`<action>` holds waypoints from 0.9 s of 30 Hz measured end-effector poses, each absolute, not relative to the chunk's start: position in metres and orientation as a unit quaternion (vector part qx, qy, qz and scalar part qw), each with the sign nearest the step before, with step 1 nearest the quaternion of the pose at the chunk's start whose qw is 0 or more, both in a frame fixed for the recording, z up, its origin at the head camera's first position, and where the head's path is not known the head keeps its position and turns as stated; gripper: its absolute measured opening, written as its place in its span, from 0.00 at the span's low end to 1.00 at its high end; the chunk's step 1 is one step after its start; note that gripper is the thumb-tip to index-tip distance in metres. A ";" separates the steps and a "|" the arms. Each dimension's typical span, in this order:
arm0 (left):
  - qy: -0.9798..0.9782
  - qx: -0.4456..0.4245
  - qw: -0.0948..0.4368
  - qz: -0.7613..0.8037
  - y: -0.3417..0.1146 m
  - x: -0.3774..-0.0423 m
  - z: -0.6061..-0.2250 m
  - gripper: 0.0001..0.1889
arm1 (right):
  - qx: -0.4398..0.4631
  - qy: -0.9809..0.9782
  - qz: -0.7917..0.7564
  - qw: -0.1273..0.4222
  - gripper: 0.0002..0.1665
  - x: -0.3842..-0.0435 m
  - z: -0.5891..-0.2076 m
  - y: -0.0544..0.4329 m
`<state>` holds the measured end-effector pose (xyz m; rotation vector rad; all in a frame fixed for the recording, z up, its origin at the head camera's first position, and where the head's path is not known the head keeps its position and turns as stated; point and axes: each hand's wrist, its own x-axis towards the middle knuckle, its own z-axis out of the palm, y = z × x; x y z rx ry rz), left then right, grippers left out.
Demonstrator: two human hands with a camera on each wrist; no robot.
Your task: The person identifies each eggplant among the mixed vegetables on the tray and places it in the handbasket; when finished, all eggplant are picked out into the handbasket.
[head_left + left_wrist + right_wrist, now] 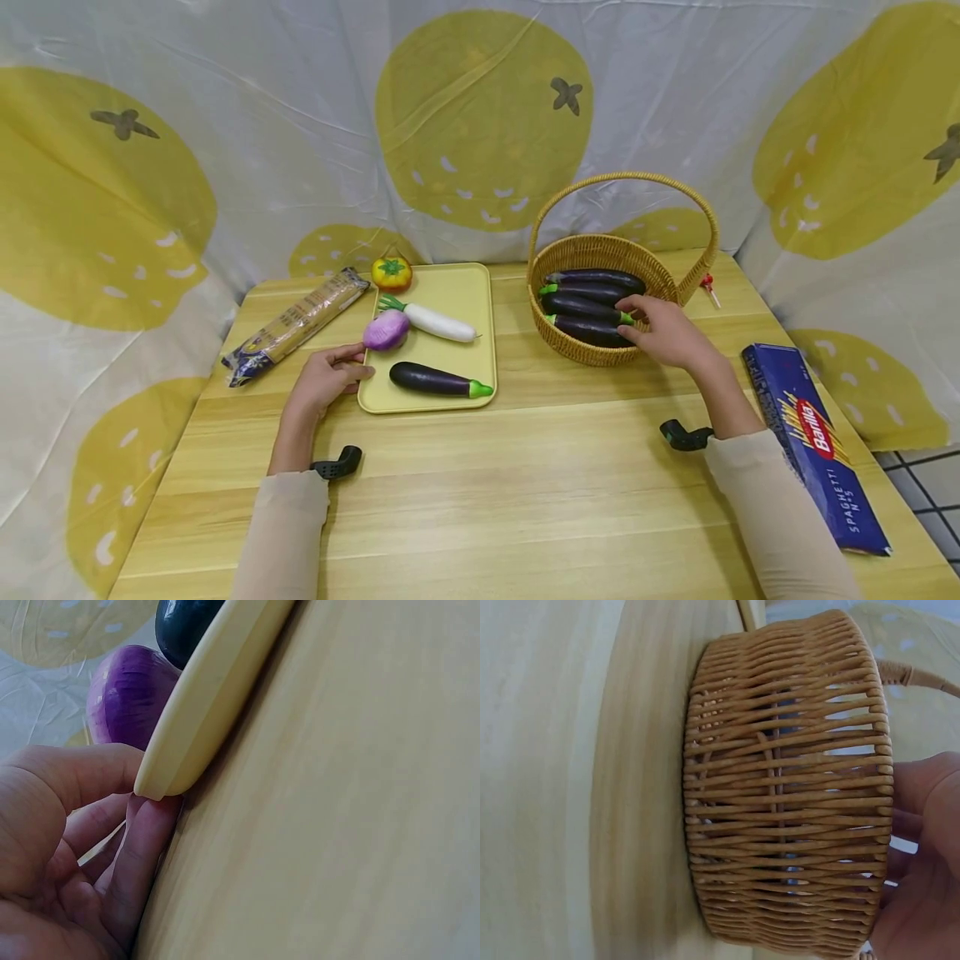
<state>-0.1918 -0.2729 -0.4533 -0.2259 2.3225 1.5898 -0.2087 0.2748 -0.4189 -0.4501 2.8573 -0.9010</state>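
My left hand (330, 379) is at the left side of the yellow tray (480, 287), thumb and fingers pinching its rim in the left wrist view. On the tray are a dark eggplant (431, 379), a white radish (441, 323) and a purple onion-like vegetable (386, 332) near my left fingers. My right hand (667, 332) reaches over the front right rim of the wicker basket (592, 354). Its thumb and fingers hold the green-stemmed end of an eggplant (581, 307), among several lying side by side inside. In the right wrist view, the basket wall hides the fingertips.
A yellow-orange persimmon-like fruit (392, 273) sits at the tray's far left corner. Left of it lies a bag of dry noodles (300, 325). A blue spaghetti box (813, 446) lies at the right edge, and a red lollipop (708, 287) beside the basket. The basket's tall handle (630, 176) arches upward.
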 end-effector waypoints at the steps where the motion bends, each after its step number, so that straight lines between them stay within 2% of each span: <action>1: 0.813 -0.079 0.159 0.555 -0.272 -0.192 -0.452 0.34 | -0.144 0.939 -0.306 0.054 0.26 -0.208 -0.419 0.275; 15: 0.816 -0.076 0.143 0.555 -0.284 -0.201 -0.482 0.35 | -0.134 0.898 -0.420 -0.008 0.26 -0.193 -0.414 0.248; 27: 0.812 -0.073 0.153 0.559 -0.271 -0.188 -0.449 0.33 | -0.203 0.862 -0.464 -0.003 0.23 -0.181 -0.411 0.193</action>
